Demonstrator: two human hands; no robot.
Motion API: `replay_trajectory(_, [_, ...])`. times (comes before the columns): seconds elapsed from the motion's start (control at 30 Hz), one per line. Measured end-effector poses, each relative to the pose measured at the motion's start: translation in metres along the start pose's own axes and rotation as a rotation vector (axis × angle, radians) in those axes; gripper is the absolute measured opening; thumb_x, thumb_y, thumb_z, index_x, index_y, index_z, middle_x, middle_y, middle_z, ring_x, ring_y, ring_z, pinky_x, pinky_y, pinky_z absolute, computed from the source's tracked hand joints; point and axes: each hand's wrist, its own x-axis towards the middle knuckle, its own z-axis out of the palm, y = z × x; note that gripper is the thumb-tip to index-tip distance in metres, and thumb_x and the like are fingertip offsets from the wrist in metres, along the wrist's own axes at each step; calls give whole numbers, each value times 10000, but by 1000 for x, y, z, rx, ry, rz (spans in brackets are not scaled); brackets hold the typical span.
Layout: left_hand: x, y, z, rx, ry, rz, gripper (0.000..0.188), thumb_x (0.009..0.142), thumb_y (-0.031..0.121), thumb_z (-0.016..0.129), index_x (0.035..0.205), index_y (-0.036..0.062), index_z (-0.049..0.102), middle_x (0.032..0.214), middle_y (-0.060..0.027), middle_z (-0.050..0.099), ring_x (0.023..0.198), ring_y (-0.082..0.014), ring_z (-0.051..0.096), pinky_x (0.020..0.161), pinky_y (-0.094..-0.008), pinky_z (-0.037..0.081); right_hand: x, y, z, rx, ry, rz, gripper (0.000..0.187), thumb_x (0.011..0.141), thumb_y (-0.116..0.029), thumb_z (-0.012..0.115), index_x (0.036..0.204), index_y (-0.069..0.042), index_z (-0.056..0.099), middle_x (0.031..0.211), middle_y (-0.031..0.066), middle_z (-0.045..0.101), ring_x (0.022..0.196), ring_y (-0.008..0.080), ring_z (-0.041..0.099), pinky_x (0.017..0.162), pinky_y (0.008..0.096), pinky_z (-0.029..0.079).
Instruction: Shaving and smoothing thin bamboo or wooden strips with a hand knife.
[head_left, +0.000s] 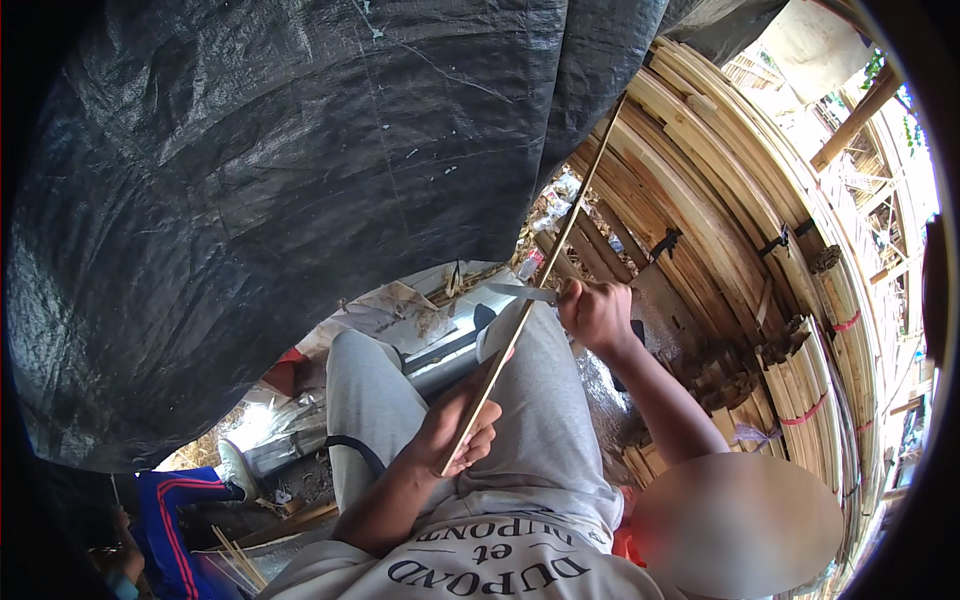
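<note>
My left hand (462, 425) is closed around the lower end of a long, thin bamboo strip (560, 238). The strip slants away from my lap, up and to the right, its far end reaching toward the dark tarp. In my right hand (597, 314) is a knife (528, 292), its handle hidden in my fist. The blade points left and crosses the strip above my knee; whether its edge touches the strip I cannot tell. Both hands are over my legs in grey trousers (540, 400).
A black tarp (280, 200) hangs across the left and far side. Stacked bundles of wooden strips (700, 170) curve along the right, some tied with bands. At lower left is another person's leg in blue trousers (175, 530). Litter (560, 205) lies beyond my knees.
</note>
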Motion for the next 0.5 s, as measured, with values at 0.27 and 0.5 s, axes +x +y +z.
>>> replay_trajectory(0.27, [7,-8,18,82,68,-45,455,1039,277,314,1488,229,259,532,50,298,352,-38,244,296,-181,262,29,82,-3,-340,-61,369,519,948,-237,441,472,-55,538,427,152,519,367,332,541,391,433,452])
replay_trajectory(0.5, [2,-3,13,36,145,-58,427,1048,352,282,1411,151,387,536,39,310,354,-43,245,296,-182,259,-15,-72,-55,122,-234,205,431,928,-149,442,506,-104,516,391,74,434,305,255,460,333,366,367])
